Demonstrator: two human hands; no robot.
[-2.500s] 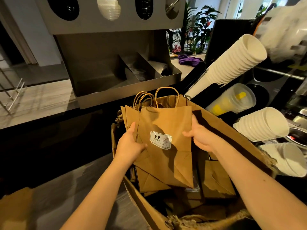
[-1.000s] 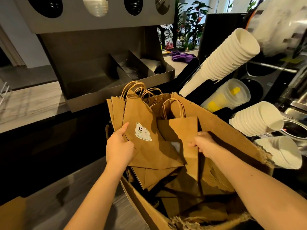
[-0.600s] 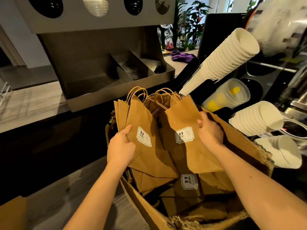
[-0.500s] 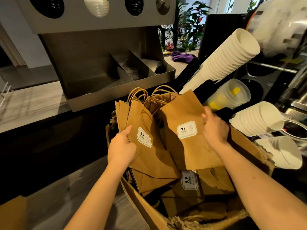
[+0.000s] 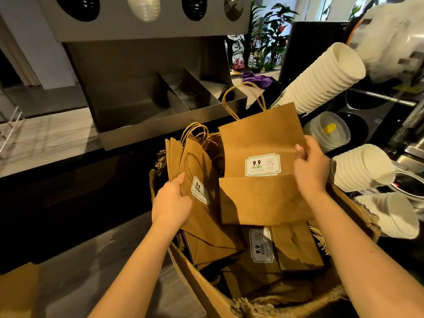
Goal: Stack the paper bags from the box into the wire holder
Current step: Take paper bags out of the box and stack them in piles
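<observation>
Your right hand (image 5: 309, 173) has lifted one bag (image 5: 259, 138) higher out of the box (image 5: 199, 278) than half a second ago and squared it up. Its sticker now faces you and its twine handles stand clear above. The hand pinches the bag's right edge, thumb on the front and fingers behind. Your left hand (image 5: 171, 203) keeps its grip on the bundle (image 5: 197, 171) standing at the box's left side, thumb across the front bag. This looks like gathering: the single bag seems ready to join the bundle before anything goes to the holder. The bag is flat brown paper, with its bottom flap folded up over the front. It hangs mid-frame above the loose bags (image 5: 296, 246) lying in the box. A wire rack (image 5: 10, 129) at the far left edge may be the holder, but too little shows to tell.
</observation>
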